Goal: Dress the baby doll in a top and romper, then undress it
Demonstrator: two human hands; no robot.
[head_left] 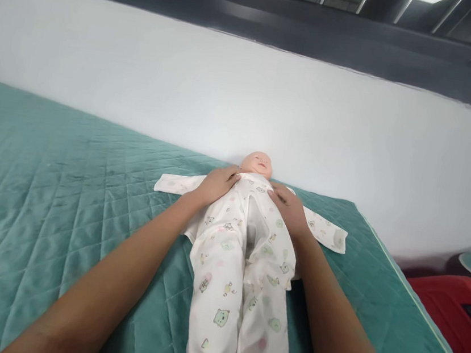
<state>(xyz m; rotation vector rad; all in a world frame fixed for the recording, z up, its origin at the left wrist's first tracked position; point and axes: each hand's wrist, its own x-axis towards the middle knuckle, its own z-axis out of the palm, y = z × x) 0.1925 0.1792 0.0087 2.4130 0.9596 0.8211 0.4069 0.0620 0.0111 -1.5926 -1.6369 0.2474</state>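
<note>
A baby doll (258,162) lies on its back with its head toward the wall. It wears a white printed top, whose sleeves (324,231) spread out to both sides. White baby trousers (224,267) with small green and pink animal prints cover its legs and reach up to the chest. At the left edge of the waistband, my left hand (219,184) has its fingers closed on the cloth. My right hand (290,207) grips the opposite edge, fingertips on the fabric. Both thumbs are mostly hidden. A bit of one foot shows below a trouser leg.
A green quilted cover (66,190) spreads under the doll. Behind it rises a white wall (211,93), with a dark-framed barred window (281,10) above. At the right, beyond the cover's edge, stands a red plastic stool or chair (455,306).
</note>
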